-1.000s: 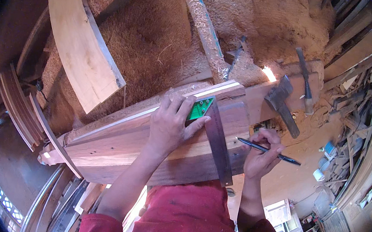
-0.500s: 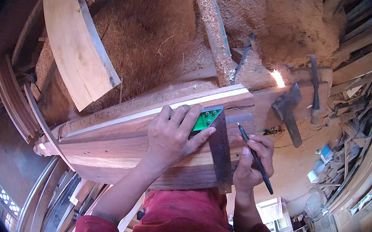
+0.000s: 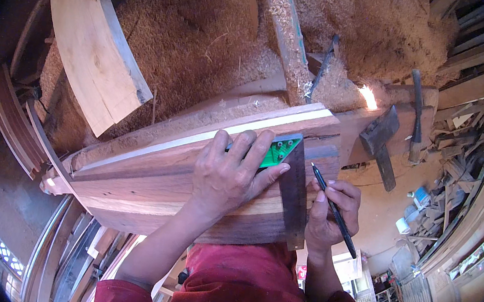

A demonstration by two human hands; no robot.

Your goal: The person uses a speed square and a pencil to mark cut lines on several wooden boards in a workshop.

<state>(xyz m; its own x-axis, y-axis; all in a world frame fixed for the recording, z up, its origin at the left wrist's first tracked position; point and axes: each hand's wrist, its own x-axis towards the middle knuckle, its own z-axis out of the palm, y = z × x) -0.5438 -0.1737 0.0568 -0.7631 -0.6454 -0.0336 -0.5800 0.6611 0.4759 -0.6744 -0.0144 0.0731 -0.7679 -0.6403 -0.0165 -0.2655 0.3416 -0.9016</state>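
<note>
A try square with a green handle (image 3: 281,149) and a dark metal blade (image 3: 292,201) lies across a wide reddish-brown wooden board (image 3: 136,189). My left hand (image 3: 231,170) is closed around the green handle, which rests along the board's far edge, and the thumb presses near the blade. The blade runs toward me, close to the board's right end. Right of the blade, my right hand (image 3: 333,212) pinches a dark pen (image 3: 335,212), its tip pointing up and to the left above the board. Whether the tip touches the wood I cannot tell.
Beyond the board lies a heap of wood shavings (image 3: 188,43), with a curved pale plank (image 3: 90,44) at the upper left. A hatchet-like tool (image 3: 381,146) and a dark chisel-like tool (image 3: 416,117) rest on the bench at right. Scrap wood (image 3: 451,204) is piled farther right.
My left hand, the square and my right hand with the pen appear slightly farther right in the picture. The view has shifted a little; both grips are the same.
</note>
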